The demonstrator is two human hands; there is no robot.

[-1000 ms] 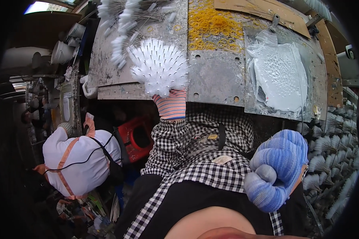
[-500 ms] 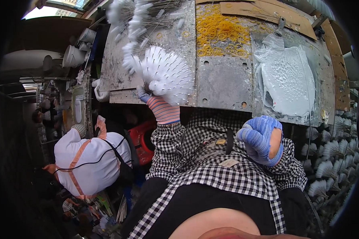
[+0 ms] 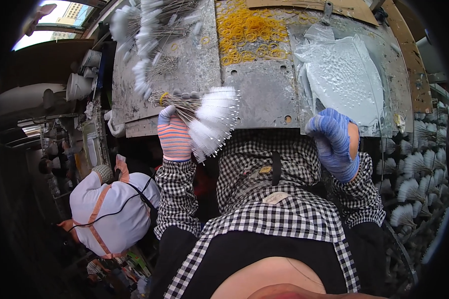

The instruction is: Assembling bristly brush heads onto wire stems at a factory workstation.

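Observation:
In an orange-and-grey striped glove, my left hand [image 3: 174, 134] is closed round the wire stems of a bundle of small white brushes [image 3: 214, 112]. The bundle lies sideways at the bench's near edge, its bristle heads fanned out to the right. A yellow rubber band [image 3: 163, 98] circles the stems at their left end. My right hand [image 3: 334, 142], in a blue knitted glove with a hole near the wrist, is curled in front of the bench edge, close to a slab of white paste [image 3: 344, 74]. What its fingers hold, if anything, is hidden.
Loose yellow rubber bands [image 3: 252, 32] are heaped at the bench's back middle. More white brushes [image 3: 149, 35] lie at the far left. A scraper [image 3: 326, 17] rests behind the paste. Racked brush bundles [image 3: 416, 169] stand at right. A co-worker in white [image 3: 114, 212] is at lower left.
My left hand has swung the brush bundle from heads facing up to lying sideways, so the banded stems now show. My right hand has come up closer to the bench edge. The view has shifted somewhat.

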